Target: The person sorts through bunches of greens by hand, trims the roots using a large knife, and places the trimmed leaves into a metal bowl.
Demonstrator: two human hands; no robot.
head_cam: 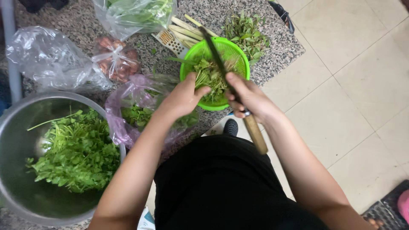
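My left hand (182, 97) grips a bunch of green herbs (207, 76) over a bright green plastic colander (237, 53) at the counter's edge. My right hand (249, 100) is closed on the wooden handle of a long knife (254, 131); its dark blade (214, 50) runs up across the colander above the herbs. Cut greens lie inside the colander. Both forearms reach forward from my body, which is in black clothing.
A large steel bowl (17, 140) of leafy greens stands at the left. Clear plastic bags (47, 57), a purple bag (128, 102) of greens, a bag of reddish bulbs (116, 59), lemongrass stalks (185, 29) and loose herbs (247, 32) lie on the speckled stone counter (277, 51). Tiled floor (353, 85) lies to the right.
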